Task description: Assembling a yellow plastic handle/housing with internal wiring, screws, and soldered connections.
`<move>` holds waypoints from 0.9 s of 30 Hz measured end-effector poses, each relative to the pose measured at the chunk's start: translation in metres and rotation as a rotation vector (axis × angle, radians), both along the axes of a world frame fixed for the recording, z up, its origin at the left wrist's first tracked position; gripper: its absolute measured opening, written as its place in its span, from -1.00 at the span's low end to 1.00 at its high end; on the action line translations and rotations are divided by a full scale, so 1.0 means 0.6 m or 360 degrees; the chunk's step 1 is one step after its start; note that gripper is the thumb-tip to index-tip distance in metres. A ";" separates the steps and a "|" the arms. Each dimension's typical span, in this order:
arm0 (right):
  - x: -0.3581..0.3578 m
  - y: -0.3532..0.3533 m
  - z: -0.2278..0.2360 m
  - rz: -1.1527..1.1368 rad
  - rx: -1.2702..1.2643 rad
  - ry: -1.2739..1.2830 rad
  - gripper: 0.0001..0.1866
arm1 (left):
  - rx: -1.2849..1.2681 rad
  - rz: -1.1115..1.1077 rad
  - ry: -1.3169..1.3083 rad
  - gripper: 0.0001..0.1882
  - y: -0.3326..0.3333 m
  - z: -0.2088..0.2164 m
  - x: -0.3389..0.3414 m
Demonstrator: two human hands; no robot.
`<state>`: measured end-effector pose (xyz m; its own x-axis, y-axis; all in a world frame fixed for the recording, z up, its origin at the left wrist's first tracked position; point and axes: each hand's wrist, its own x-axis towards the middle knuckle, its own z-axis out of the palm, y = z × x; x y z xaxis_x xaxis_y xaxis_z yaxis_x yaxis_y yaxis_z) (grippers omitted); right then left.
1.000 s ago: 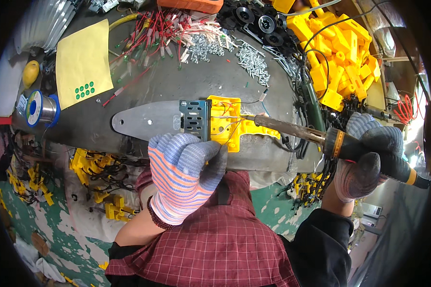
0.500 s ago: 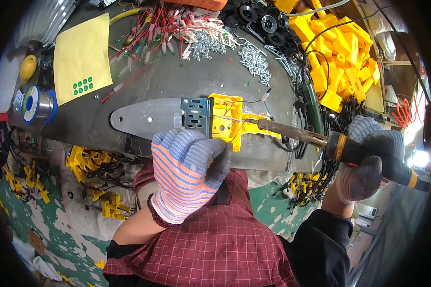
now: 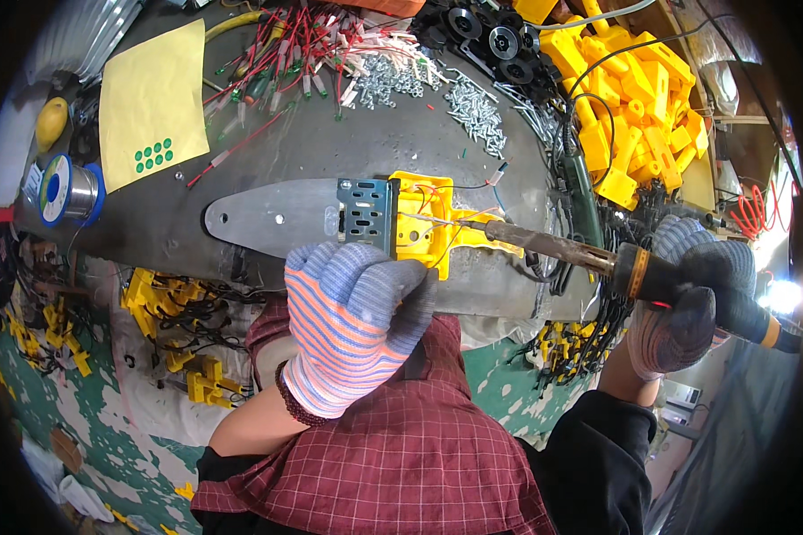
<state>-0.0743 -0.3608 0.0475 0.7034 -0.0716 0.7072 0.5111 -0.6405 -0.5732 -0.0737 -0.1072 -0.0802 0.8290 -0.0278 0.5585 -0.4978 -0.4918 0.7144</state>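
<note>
My right hand [image 3: 691, 299], in a striped knit glove with dark fingertips, is closed round the black handle of a soldering iron [image 3: 553, 247]. The iron's thin tip points left, over the wires inside an open yellow plastic housing [image 3: 412, 234]. Pinched at the housing's near edge, my gloved left hand [image 3: 357, 299] is closed; its fingertips are partly hidden. A flat grey pointed plate [image 3: 272, 216] with a dark slotted bracket [image 3: 363, 209] adjoins the housing on the left. Thin red and dark wires [image 3: 464, 187] run out of the housing to the right.
Red wired parts [image 3: 285, 62] and loose screws [image 3: 477, 111] lie along the far side of the bench [image 3: 277, 152]. Yellow housings [image 3: 633, 107] are heaped at far right, beside black parts [image 3: 500, 40]. Left stand a solder spool [image 3: 70, 192] and a yellow sheet [image 3: 152, 107].
The soldering iron and my right hand have shifted very slightly to the right. My left hand stays at the housing's near edge, almost unmoved.
</note>
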 end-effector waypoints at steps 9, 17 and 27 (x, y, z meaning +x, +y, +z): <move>0.006 -0.015 -0.020 0.0177 0.0141 -0.0142 -0.60 | 0.0001 -0.0014 0.0019 -0.74 -0.003 -0.001 0.001; 0.017 0.022 0.002 0.0275 0.0069 0.0051 -0.63 | -0.0012 0.0004 -0.0002 -0.72 -0.006 -0.011 0.001; 0.016 0.026 0.008 0.0227 -0.0077 0.0052 -0.56 | -0.0033 -0.0026 0.0024 -0.73 -0.011 -0.003 -0.002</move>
